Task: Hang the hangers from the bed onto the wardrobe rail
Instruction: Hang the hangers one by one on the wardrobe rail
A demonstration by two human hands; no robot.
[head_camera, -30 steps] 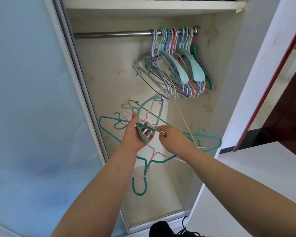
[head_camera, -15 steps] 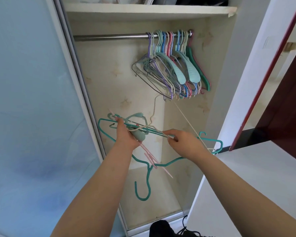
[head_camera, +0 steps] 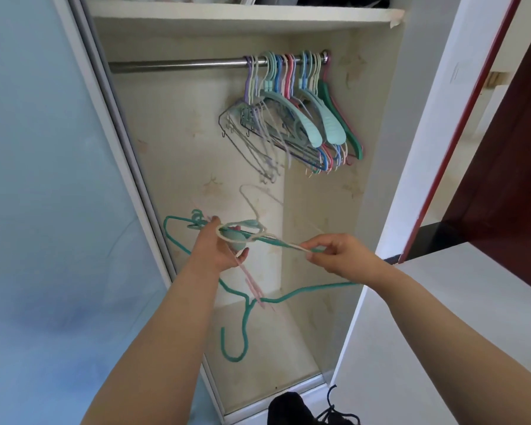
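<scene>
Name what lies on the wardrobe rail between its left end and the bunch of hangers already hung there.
Nothing: in the head view the rail is bare metal from its left end to the hung hangers, which crowd its right end.

I looked for writing and found none I could read. The hangers on the rail [head_camera: 292, 96] carried no lettering that I could make out, and neither did the teal hanger [head_camera: 242, 317]. The papers on the top shelf [head_camera: 239, 18] were cut off by the frame's edge and showed no legible print. A faint mark on the white wall [head_camera: 455, 72] at the right was too small and blurred for me to read.
</scene>
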